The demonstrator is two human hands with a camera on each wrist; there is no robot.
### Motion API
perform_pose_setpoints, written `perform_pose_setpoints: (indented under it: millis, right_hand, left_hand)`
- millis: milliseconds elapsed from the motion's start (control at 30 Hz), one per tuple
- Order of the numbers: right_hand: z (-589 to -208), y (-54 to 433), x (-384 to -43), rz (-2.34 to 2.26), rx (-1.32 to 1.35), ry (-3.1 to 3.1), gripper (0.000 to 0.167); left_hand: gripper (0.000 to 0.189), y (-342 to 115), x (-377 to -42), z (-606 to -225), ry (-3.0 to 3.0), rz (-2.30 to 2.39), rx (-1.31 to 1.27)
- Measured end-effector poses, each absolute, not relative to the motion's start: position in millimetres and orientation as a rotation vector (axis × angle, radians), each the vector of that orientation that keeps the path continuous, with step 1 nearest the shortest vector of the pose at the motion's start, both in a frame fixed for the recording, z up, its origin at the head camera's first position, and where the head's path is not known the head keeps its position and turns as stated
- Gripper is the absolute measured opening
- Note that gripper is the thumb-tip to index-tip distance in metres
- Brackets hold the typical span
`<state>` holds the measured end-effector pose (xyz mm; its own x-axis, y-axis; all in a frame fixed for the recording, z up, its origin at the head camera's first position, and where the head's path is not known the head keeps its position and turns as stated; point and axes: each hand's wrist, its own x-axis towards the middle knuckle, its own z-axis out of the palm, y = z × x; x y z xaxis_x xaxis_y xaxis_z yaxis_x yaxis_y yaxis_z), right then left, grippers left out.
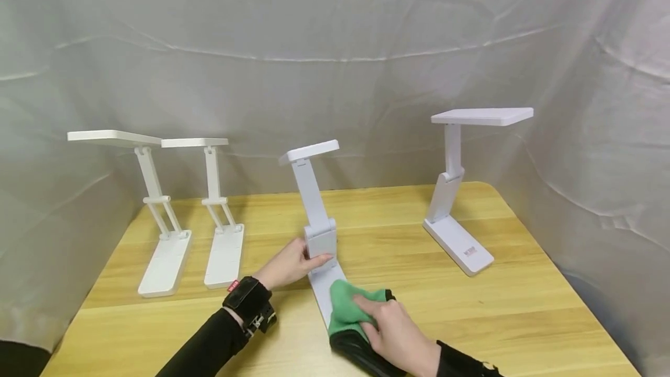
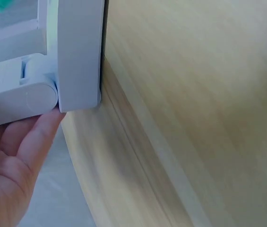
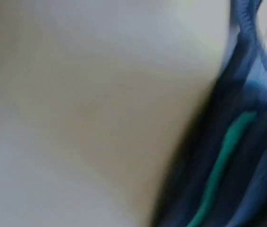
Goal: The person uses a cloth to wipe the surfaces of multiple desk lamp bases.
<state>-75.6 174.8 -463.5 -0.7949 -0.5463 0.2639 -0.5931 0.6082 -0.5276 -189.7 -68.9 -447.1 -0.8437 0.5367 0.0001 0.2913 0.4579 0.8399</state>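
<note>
A white folding desk lamp (image 1: 313,196) stands in the middle of the table, its head raised. My left hand (image 1: 287,263) grips the lower arm of this lamp just above the base, with the thumb across the front. In the left wrist view, its fingers (image 2: 41,137) lie against the lamp's hinge (image 2: 41,97). My right hand (image 1: 398,333) holds a green cloth with black edging (image 1: 344,304) against the front part of the lamp's base (image 1: 324,290), covering much of it. The right wrist view is blurred and shows the cloth's dark folds (image 3: 223,156).
Two more white lamps, one at far left (image 1: 166,263) and one beside it (image 1: 225,255), stand unfolded. Another lamp (image 1: 458,243) with print on its base stands at the right. Grey sheeting (image 1: 340,92) surrounds the wooden table (image 1: 502,319) at the back and sides.
</note>
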Motion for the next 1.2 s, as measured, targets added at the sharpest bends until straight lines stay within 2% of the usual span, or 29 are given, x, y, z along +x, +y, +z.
perform_pose_setpoints:
  millis: [100,200,400,500,733,900,1000,1200]
  right_hand:
    - [-465.5,172.6,-81.6,1.086,0.749,-2.803,0.025]
    - [-464.9,163.6,-102.3,1.194,0.645,-2.848,0.018]
    - [-464.0,149.6,-141.7,1.321,0.545,-2.849,0.027]
    - [-465.3,152.4,-137.7,1.374,0.556,-2.853,0.03]
    - [-466.9,169.8,-104.5,1.494,0.556,-2.902,0.028]
    - [-468.3,159.4,-129.7,1.618,0.367,-2.846,0.015]
    - [-470.0,153.4,-144.2,1.549,0.38,-2.825,0.013]
    - [-468.6,162.5,-121.7,1.413,0.586,-2.87,0.026]
  left_hand:
    - [0.038,-69.6,-188.5,-446.4,2.461,1.341,0.687]
    - [0.037,-70.1,-188.5,-447.8,2.477,1.354,0.688]
    - [0.037,-68.9,-190.4,-450.7,2.547,1.356,0.657]
    - [0.035,-69.7,-191.5,-451.3,2.562,1.366,0.61]
    - [0.039,-73.3,-191.8,-449.3,2.516,1.363,0.598]
    - [0.039,-72.4,-193.0,-447.8,2.501,1.342,0.63]
    - [0.039,-70.3,-194.4,-448.1,2.489,1.351,0.635]
    - [0.039,-70.8,-194.4,-448.2,2.495,1.362,0.583]
